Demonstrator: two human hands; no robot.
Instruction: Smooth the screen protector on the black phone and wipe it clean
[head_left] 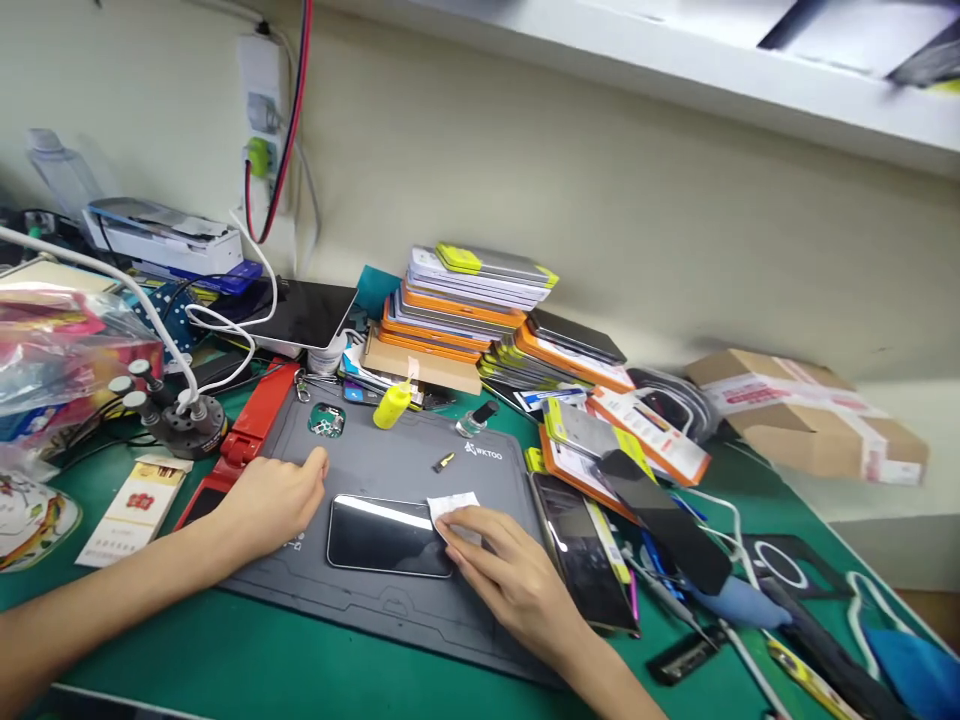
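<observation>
Pinching a white tissue [450, 502], the person's right hand [510, 570] is at the right end of a dark phone [384, 538], which lies flat on a grey mat [405, 622] upon the green worktop [262, 645], the left hand [274, 502] curled closed near the phone's left end

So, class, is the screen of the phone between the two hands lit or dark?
Dark: the phone looks black, with only a pale reflection along its far edge. Whether it's switched off, I cannot tell.
</observation>
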